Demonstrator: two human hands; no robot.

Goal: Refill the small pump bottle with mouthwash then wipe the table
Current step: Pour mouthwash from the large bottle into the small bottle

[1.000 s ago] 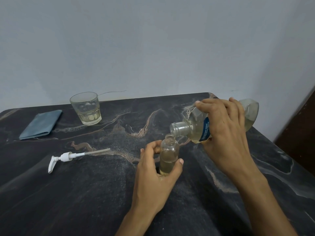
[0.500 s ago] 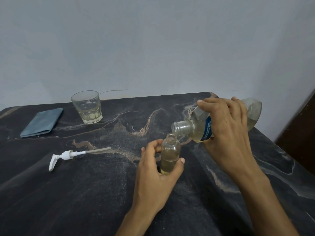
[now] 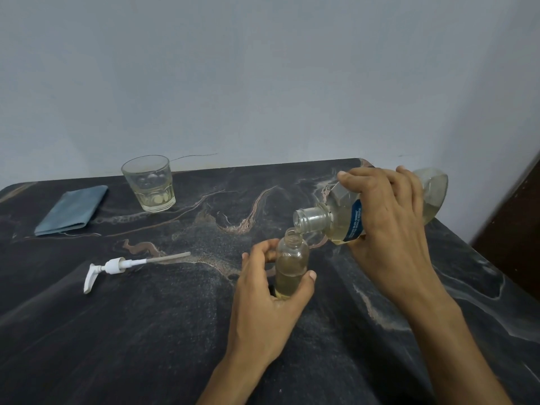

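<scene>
A small clear bottle (image 3: 292, 263) stands upright on the dark marble table (image 3: 146, 331), uncapped, with pale yellow liquid filling its lower part. My left hand (image 3: 268, 296) is wrapped around its base. My right hand (image 3: 385, 217) grips the large clear mouthwash bottle (image 3: 344, 220), tipped nearly sideways, its open neck just above and right of the small bottle's mouth. The white pump head (image 3: 117, 266) with its dip tube lies flat on the table to the left. A folded blue cloth (image 3: 73, 209) rests at the far left.
A glass tumbler (image 3: 149, 182) with a little yellowish liquid stands near the back edge, right of the cloth. A pale wall rises behind the table. A dark wooden panel (image 3: 517, 229) borders the right side.
The liquid level in the small bottle has risen slightly. Both hands and both bottles have stayed in nearly the same place while the view shifted a little.
</scene>
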